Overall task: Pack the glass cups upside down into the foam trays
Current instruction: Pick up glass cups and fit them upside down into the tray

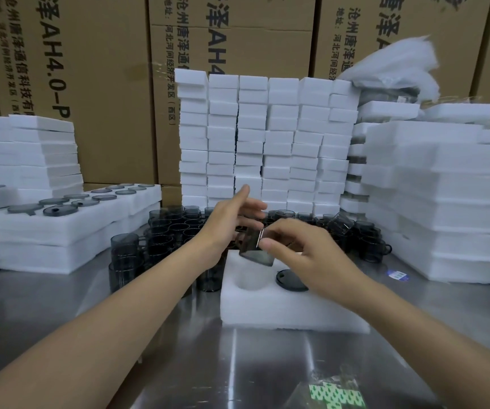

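Blur is smearing my glass cup (255, 249) (smoky, tilted) above the foam tray (267, 308); my right hand (305, 252) is pinching it, left hand (226, 228) lying straight-fingered alongside.

Smoky glass cup (256, 250) over a white foam tray (285, 309).
The cup hung tilted just above the tray's empty left pocket. The tray lay flat mid-bench (238, 364), and more grey cups (173, 228) stood crowded behind it toward the far edge.
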A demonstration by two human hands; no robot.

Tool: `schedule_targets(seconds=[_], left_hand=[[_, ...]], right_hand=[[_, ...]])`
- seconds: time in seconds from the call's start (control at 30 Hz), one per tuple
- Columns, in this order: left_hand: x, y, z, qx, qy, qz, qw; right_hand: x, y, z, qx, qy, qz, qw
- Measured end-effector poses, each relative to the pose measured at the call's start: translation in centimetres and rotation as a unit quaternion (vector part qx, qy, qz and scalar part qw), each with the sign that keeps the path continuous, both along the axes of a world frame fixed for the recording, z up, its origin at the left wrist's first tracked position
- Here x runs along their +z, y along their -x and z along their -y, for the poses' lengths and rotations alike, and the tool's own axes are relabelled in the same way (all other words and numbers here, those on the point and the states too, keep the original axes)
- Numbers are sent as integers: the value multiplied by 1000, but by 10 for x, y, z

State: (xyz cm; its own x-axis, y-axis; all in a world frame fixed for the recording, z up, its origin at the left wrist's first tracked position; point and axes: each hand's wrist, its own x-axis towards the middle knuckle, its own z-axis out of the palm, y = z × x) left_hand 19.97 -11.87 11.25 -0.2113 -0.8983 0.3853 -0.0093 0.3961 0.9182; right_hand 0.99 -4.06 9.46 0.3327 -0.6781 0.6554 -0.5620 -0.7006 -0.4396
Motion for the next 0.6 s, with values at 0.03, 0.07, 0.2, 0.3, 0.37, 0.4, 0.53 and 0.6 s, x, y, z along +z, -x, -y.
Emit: schedule_targets(seconds=[0.03, 0.07, 0.2, 0.3, 0.37, 0.4, 0.53, 0.6], left_hand=[[0, -1, 1, 3, 1, -4, 1000], [-1, -2, 3, 4, -2, -5, 1000], [0, -3, 4, 0, -7, 16, 1000], [-2, -3, 4, -6, 25, 69, 997], [-5, -3, 4, -17, 46, 102, 994], [-7, -2, 4, -25, 55, 118, 991], [-12, 0, 6, -40, 104, 169, 979], [-11, -3, 8, -33, 140, 194, 971]], right_hand=[[-2, -4, -1, 5, 0, -30, 1000], [-4, -6, -3, 9, -3, -60, 998], [-5, -7, -9, 15, -7, -152, 988], [-3, -8, -12, 2, 5, -184, 983], [-2, -9, -15, 5, 11, -187, 982], [-2, -10, -16, 8, 11, -186, 982], [-2, -11, -14, -1, 20, -216, 976], [-5, -12, -11, -10, 29, -241, 970]])
